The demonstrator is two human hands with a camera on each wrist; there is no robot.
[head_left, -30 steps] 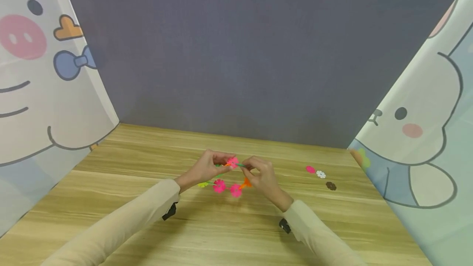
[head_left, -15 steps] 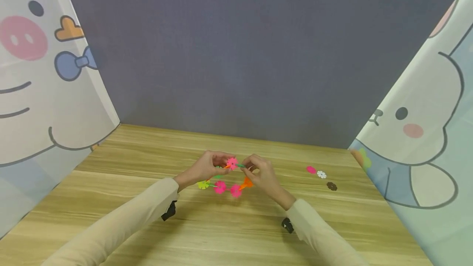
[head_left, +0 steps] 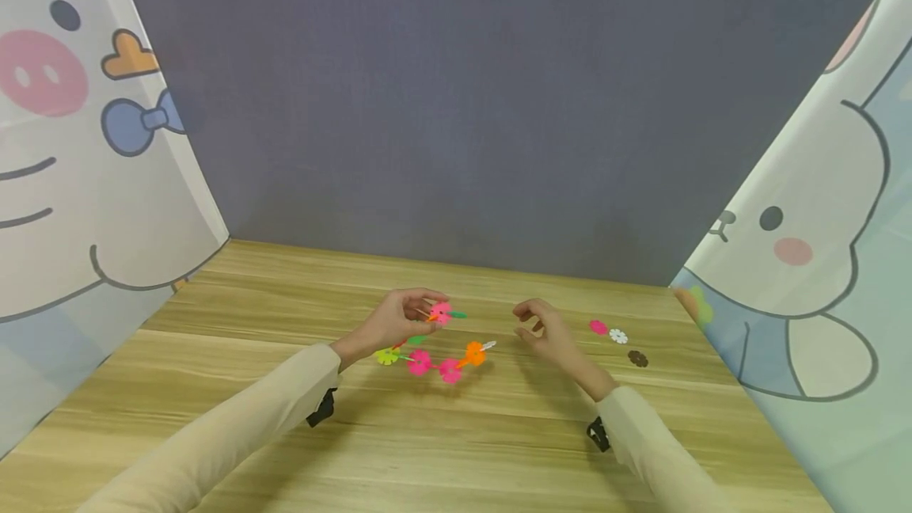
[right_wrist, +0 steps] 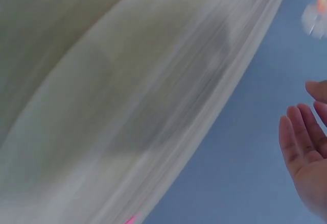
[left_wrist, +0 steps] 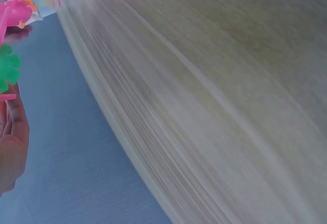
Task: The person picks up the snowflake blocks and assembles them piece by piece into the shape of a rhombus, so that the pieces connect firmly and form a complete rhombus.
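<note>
My left hand [head_left: 385, 327] pinches a chain of interlocking flower-shaped plastic discs, held over the table. Near its fingertips are a pink disc [head_left: 442, 312] and a green disc [head_left: 458, 314] seen edge-on. The chain curves round through a yellow-green disc [head_left: 388, 355], two more pink discs and an orange disc [head_left: 475, 353], ending in a white disc [head_left: 489, 345]. Part of it is hidden behind the left fingers. To the right, apart from the chain, my right hand [head_left: 554, 341] hovers with loosely bent fingers and nothing in them. In the right wrist view its palm [right_wrist: 309, 173] shows bare.
Farther right on the wooden table [head_left: 399, 450] lie a loose pink disc [head_left: 598, 327], a white disc [head_left: 618, 336] and a brown disc [head_left: 638, 359]. A dark grey panel [head_left: 442, 101] stands at the back, with cartoon-printed panels at both sides.
The right hand has let go of the green disc and moved right, away from the chain, uncovering the orange and white discs. The left hand keeps its hold, nearly in place.
</note>
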